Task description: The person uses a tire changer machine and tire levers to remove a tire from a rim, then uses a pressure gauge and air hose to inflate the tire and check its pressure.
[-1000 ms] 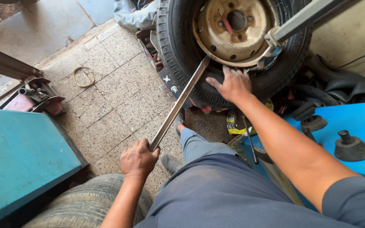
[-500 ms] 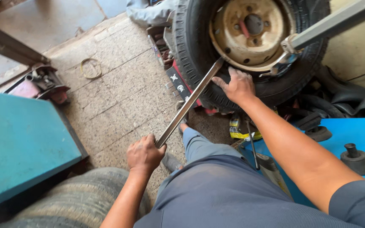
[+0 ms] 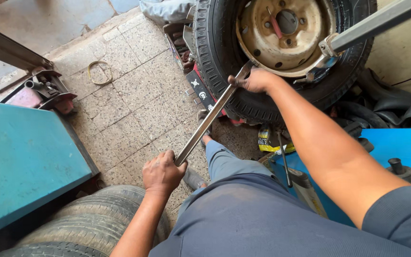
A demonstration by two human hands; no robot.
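A black tyre [image 3: 220, 57] on a rusty beige wheel rim [image 3: 281, 33] lies on a tyre-changing machine ahead of me. A long flat steel tyre lever [image 3: 210, 116] runs from the rim's lower left edge down toward me. My left hand [image 3: 160, 172] is closed around the lever's near end. My right hand [image 3: 255, 81] grips the lever's far end where it meets the bead, resting on the tyre sidewall. A grey metal arm [image 3: 372, 24] of the machine reaches over the rim from the right, its head [image 3: 322, 64] at the rim edge.
A teal cabinet top [image 3: 20, 157] stands at the left, with worn tyres [image 3: 86, 223] stacked below it. A jack-like tool [image 3: 48, 90] and a rubber ring [image 3: 100, 71] lie on the tiled floor. A blue machine body [image 3: 405, 147] and black inner tubes [image 3: 396, 109] are at the right.
My right hand has slid from the tyre sidewall up to the lever's far end at the rim. The view has shifted slightly; the left hand still holds the lever.
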